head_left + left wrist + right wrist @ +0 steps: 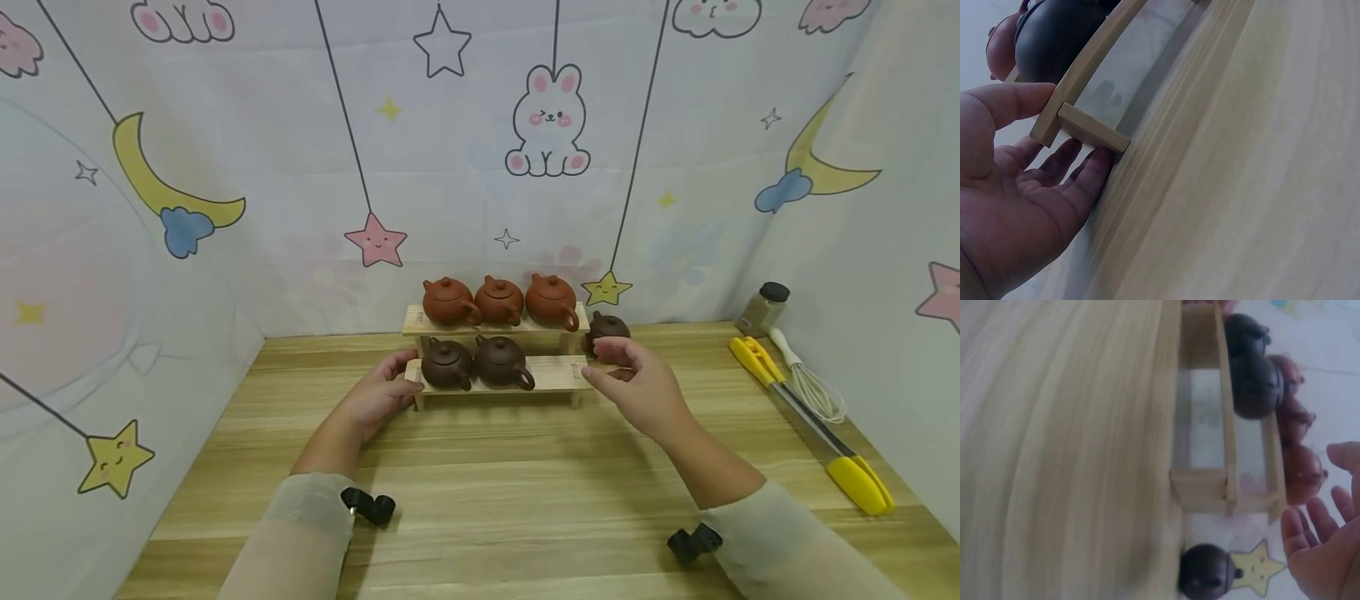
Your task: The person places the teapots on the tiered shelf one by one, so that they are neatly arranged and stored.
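A two-tier wooden rack (555, 375) carries small teapots. On its lower tier sit two dark brown teapots (447, 364), both toward the left. Three reddish-brown teapots (551, 300) line the upper tier. My left hand (378, 396) holds the left end of the lower tier; in the left wrist view the thumb lies along the board (1082, 72) while the other fingers are around its leg. Beside the rack's right end, my right hand (645, 387) has its fingers spread and holds nothing. Another dark brown teapot (1205, 572) stands on the table past that end, partly hidden by the right hand in the head view.
On the right of the wooden table (480, 500) lie yellow-tipped tongs (813, 425) and a whisk (813, 383). A jar with a black lid (765, 308) stands behind them. Patterned cloth (285, 167) hangs at the back and both sides.
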`<state>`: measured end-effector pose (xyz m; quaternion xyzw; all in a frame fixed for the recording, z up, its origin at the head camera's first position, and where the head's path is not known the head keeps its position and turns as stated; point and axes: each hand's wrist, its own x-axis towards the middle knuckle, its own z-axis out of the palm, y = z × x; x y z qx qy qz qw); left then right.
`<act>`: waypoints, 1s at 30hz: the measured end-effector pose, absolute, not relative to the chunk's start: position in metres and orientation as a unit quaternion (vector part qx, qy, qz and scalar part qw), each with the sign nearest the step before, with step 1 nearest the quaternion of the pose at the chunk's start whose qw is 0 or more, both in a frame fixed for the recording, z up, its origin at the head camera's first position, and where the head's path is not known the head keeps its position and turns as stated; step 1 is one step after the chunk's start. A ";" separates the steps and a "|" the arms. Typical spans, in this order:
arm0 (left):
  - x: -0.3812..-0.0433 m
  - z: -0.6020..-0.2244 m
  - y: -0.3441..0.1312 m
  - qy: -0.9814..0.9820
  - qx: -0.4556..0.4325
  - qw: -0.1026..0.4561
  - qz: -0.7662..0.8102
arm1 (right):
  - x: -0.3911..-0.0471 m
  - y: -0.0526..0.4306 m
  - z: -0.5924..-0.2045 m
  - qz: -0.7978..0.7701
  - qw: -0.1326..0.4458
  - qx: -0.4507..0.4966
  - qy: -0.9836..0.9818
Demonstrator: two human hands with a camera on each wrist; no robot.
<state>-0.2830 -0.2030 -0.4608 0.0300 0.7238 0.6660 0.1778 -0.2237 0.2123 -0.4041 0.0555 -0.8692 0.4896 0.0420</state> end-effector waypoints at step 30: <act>-0.284 -0.463 -0.204 0.719 0.036 0.178 0.671 | -0.305 0.258 -0.444 0.473 0.010 -0.040 -0.880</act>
